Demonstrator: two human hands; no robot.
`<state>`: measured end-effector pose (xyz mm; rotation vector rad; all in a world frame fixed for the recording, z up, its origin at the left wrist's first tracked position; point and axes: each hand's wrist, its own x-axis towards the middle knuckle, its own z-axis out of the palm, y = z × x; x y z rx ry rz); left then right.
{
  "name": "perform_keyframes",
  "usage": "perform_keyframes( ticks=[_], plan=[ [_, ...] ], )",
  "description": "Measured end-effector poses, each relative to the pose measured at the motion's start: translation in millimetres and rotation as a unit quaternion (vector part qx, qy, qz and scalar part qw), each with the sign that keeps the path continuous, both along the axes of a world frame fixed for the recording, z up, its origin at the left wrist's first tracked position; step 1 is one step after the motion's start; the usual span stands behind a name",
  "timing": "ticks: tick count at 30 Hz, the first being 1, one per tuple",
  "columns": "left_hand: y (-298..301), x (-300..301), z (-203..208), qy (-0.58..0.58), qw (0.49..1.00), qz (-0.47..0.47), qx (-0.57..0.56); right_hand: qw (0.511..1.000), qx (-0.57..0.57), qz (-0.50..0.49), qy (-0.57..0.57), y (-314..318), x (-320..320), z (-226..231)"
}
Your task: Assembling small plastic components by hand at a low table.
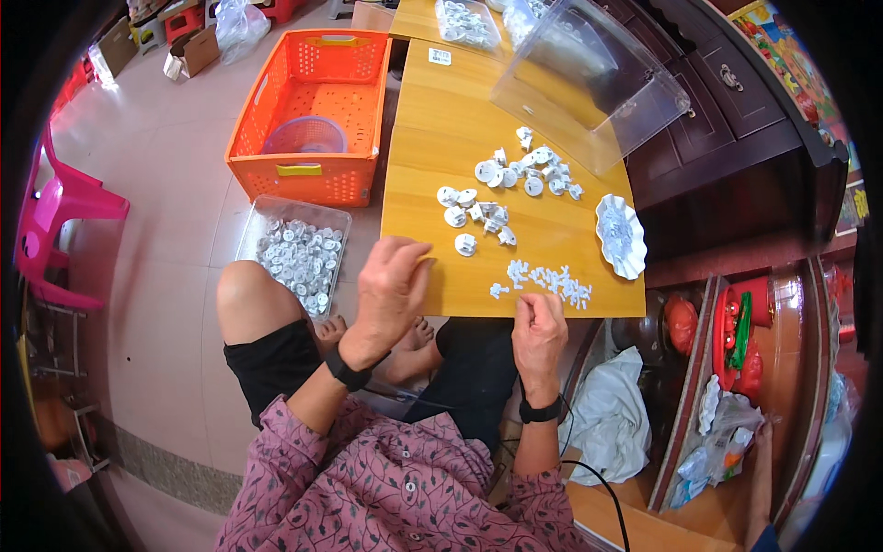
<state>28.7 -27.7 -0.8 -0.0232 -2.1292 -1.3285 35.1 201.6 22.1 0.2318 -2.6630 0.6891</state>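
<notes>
My left hand (391, 287) hovers over the table's near left edge, fingers loosely bent and apart, nothing visible in them. At the near edge, the fingers of my right hand (540, 333) are pinched together; whatever they hold, if anything, is hidden. Just beyond that hand lies a loose pile of tiny white plastic pieces (561, 283). Farther up the wooden table (418, 138) are several white round parts with raised tops (533, 170), some tipped over. A single white round part (465, 244) sits nearest my left hand. A scalloped white dish (622, 237) of small clear-looking pieces stands at the right edge.
A clear plastic bin (589, 92) lies at the table's far right, beside dark drawers (727, 83). On the floor to the left are an orange crate (303, 175) and a clear tray (246, 235) of white discs. Open shelving (681, 396) with bags stands at my right.
</notes>
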Motion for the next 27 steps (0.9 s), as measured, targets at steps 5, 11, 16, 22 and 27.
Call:
perform_keyframes(
  ticks=[5,11,16,22,27],
  plan=[
    [31.2,-24.3,-0.5,-0.009,0.993,-0.047,-0.107,0.997,0.04,0.057,0.036,-6.7,-6.8,-5.2],
    [44.8,-40.2,-3.5,-0.054,0.976,-0.043,-0.208,0.993,0.093,0.059,0.036,-5.9,-5.5,-6.2],
    [45.5,-41.8,-8.2,-0.048,0.972,-0.042,-0.226,0.995,0.071,0.062,0.024,-1.5,-1.4,-7.7],
    [36.2,-37.9,-19.0,-0.017,0.983,-0.045,-0.178,0.991,0.102,0.091,-0.005,-2.1,10.6,5.3],
    [30.3,-28.3,-13.4,0.005,0.988,-0.058,-0.141,0.99,0.098,0.099,0.002,2.6,13.7,-0.6]
  ],
)
